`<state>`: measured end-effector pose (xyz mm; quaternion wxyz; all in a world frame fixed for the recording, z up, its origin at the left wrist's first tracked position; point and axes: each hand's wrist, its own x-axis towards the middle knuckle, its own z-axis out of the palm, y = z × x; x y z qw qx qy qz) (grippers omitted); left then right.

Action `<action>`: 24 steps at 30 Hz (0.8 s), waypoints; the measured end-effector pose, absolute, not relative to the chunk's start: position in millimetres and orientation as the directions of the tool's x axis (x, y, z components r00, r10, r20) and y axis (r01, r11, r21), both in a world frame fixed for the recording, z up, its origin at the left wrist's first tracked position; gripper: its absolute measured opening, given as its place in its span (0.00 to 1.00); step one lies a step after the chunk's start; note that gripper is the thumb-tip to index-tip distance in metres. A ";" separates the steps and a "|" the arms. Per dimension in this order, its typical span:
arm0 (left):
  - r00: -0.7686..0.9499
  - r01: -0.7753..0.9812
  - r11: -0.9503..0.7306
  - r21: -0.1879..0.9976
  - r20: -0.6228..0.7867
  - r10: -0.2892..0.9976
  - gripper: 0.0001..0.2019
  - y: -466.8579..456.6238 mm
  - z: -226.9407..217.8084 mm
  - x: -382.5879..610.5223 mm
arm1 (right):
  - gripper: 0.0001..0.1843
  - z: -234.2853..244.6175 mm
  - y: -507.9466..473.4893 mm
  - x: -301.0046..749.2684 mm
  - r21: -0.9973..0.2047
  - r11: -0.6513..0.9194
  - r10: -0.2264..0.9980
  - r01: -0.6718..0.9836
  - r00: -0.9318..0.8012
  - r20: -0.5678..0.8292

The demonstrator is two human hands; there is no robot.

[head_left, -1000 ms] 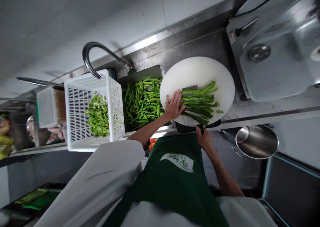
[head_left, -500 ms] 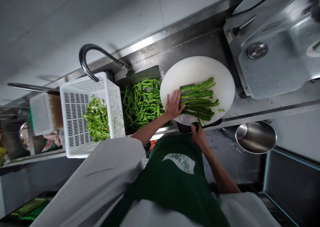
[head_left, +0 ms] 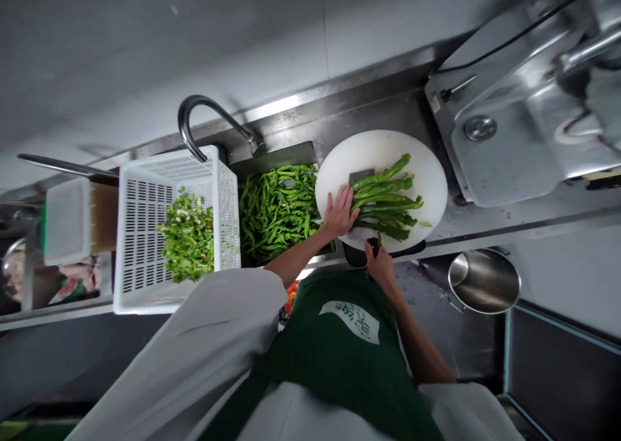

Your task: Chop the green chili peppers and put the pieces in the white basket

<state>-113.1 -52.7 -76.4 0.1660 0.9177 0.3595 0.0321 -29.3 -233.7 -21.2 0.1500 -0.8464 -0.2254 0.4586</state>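
Several long green peppers [head_left: 391, 198] lie side by side on a round white cutting board [head_left: 431, 169]. My left hand [head_left: 339, 213] lies at their left ends, fingers stretched out and close together, thumb apart. At the board's near edge, my right hand [head_left: 381, 265] is closed around the dark handle of a knife [head_left: 372, 243]. A grey, flat piece of what looks like its broad blade shows beyond the peppers, and a paler part shows on the near side. Peppers and the left hand hide the stretch between. A small green piece lies at the board's right.
Left of the board, a sink basin holds many green peppers [head_left: 281, 208]. A white plastic basket [head_left: 140, 234] with chopped greens [head_left: 188, 237] stands farther left, under a curved faucet [head_left: 194, 127]. A steel pot [head_left: 485, 280] sits lower right; a metal machine [head_left: 509, 150] stands right.
The camera view has shifted slightly. My right hand and the knife handle have moved a little left relative to the board, and my left hand keeps its place at the peppers' ends.
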 end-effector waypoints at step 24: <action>0.800 0.600 -0.773 0.207 -0.146 0.582 0.56 -77.8 -30.2 -109.2 | 0.28 131.3 -312.2 214.7 0.116 -0.532 0.735 0.839 0.526 -0.428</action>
